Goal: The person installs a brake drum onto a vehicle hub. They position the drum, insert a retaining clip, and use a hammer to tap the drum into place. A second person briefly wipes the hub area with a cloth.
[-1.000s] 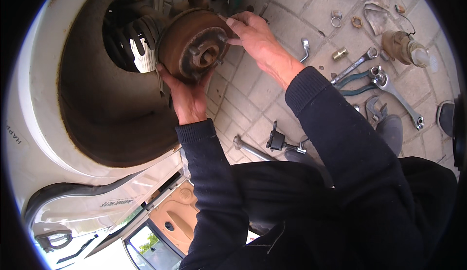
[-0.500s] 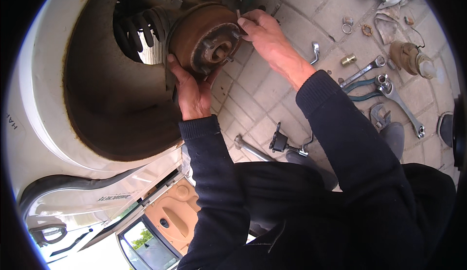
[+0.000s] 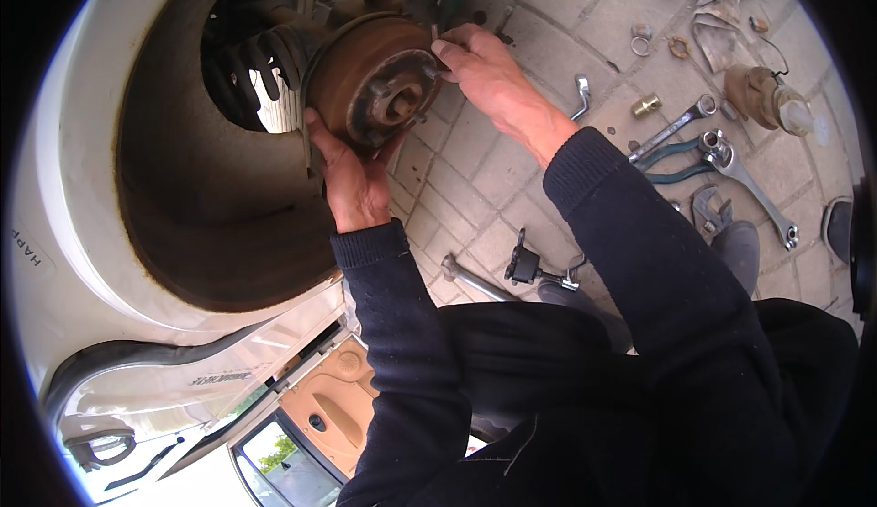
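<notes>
A rusty brake drum (image 3: 331,84) with a darker hub face (image 3: 370,105) and several protruding studs sits inside the wheel arch of a pale vehicle. My left hand (image 3: 354,183) is closed on its lower rim, thumb up the left side and fingers passing underneath. At the drum's upper right edge is my right hand (image 3: 484,68), its thumb against the rim and its fingers curled behind, partly hidden. A short metal pin (image 3: 436,32) sticks up beside that thumb; whether the fingers hold it cannot be made out.
The wheel arch (image 3: 219,260) curves round on the left, with a coil spring (image 3: 260,59) behind. On the pavers lie a combination wrench (image 3: 671,130), a larger wrench (image 3: 758,198), a brass-coloured fitting (image 3: 647,105), a metal bar (image 3: 480,279) and a jar (image 3: 760,100).
The whole view has shifted slightly, so drum and hands appear a little further left and lower. Both hands keep the same places on the drum.
</notes>
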